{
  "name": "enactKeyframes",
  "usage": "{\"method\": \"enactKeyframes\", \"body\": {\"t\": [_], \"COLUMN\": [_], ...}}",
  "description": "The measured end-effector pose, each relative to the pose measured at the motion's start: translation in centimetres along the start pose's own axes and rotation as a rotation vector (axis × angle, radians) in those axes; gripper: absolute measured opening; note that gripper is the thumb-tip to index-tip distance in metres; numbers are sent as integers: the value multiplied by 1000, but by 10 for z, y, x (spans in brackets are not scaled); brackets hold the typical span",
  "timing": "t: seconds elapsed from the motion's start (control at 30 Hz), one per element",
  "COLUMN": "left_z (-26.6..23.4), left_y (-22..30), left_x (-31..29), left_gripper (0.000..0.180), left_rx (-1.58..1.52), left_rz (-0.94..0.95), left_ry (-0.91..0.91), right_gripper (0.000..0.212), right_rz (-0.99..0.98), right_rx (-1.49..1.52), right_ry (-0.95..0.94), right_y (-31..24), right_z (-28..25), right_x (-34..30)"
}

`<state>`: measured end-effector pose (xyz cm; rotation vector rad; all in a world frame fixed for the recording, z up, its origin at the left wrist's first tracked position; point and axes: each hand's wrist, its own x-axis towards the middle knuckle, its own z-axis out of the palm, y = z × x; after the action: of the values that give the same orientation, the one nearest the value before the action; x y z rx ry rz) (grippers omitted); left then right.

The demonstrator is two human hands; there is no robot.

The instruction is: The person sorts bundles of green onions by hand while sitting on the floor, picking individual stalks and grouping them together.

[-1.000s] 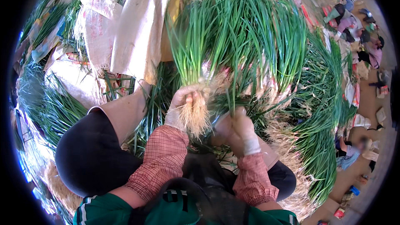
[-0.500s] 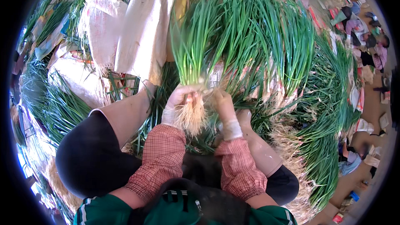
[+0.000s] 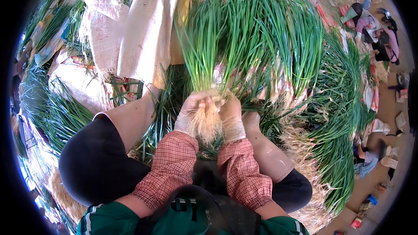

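Note:
A bunch of green onions stands upright before me, leaves up and pale roots hanging down. My left hand is closed round the bunch just above the roots. Close against it, my right hand has its fingers closed at the bunch's right side, where some stalks run up from the fingertips. Both hands wear thin whitish gloves. Exactly what lies between the right fingertips is partly hidden. Beyond the hands lies a large pile of green onions, roots toward me.
Cream woven sacks lie at the far left. More green onions with roots are heaped along the right. My bent legs in tan boots flank the hands. Other people sit at the far right, among scattered things.
My right hand has come in to the left and sits closer against the left hand. The bunch has shifted slightly to the right and stays in the left hand.

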<state>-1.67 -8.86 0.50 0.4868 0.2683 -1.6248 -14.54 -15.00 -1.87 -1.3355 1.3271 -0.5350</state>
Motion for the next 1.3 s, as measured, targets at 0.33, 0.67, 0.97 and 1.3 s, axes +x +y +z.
{"method": "enactKeyframes", "body": {"t": [0.33, 0.67, 0.97, 1.3], "left_z": [46, 4, 50, 55], "left_y": [-13, -40, -17, -47], "left_x": [-9, 24, 10, 23], "left_gripper": [21, 17, 27, 30], "left_rx": [149, 122, 344, 44], "left_rz": [-67, -174, -50, -167], "left_ry": [59, -74, -209, -38], "right_gripper": [27, 19, 33, 28], "right_rz": [-34, -317, 382, 39], "right_rx": [-327, 99, -1253, -1206], "right_ry": [175, 869, 942, 272], "right_y": [-70, -84, -83, -48], "right_z": [-43, -267, -396, -179], "right_x": [-7, -63, -164, 30]}}
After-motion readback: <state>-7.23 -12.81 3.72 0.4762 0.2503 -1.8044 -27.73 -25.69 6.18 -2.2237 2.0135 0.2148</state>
